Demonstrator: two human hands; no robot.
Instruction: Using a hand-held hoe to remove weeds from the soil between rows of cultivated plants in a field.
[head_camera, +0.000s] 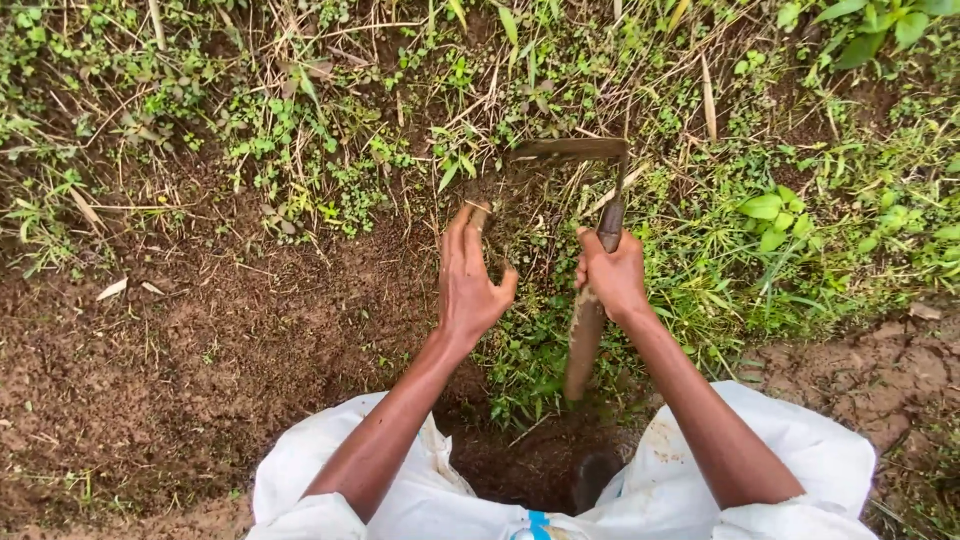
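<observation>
The right hand (612, 272) clenches the hoe (590, 250) handle upright, blade (566, 150) ahead in weeds (560, 90), while the left hand (468, 280), fingers extended, presses soil (300, 300) beside it.

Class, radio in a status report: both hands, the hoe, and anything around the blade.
Right hand gripping wooden-handled metal hoe. Left hand open, fingers in soil. Blade among green weeds and dry stalks.

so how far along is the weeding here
Done: the bare soil on the left looks cleared. In hand: the right hand has a grip on a short hoe, its blade in the weeds; the left hand reaches into them. Left: the green weeds ahead and to the right.
</observation>
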